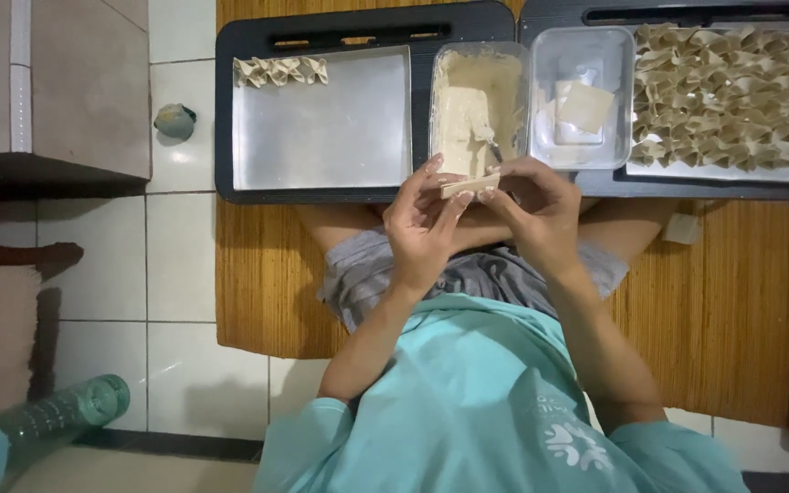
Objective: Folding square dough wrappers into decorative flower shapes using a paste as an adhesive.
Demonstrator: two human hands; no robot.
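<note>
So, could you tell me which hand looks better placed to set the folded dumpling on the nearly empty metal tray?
Probably the left hand. Both hands pinch the dumpling, but the metal tray lies on its side, while the right hand sits nearer the clear containers.

Both hands pinching dumpling wrapper, filling tub beyond

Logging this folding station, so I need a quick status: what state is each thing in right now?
Dumpling wrapper: folded, pinched between both hands.
Left hand: gripping the wrapper.
Right hand: gripping the wrapper.
Left metal tray: nearly bare, one row of folded pieces.
Right tray: packed with folded pieces.
Filling tub: open, partly full.
Wrapper tub: open, few left.
</note>
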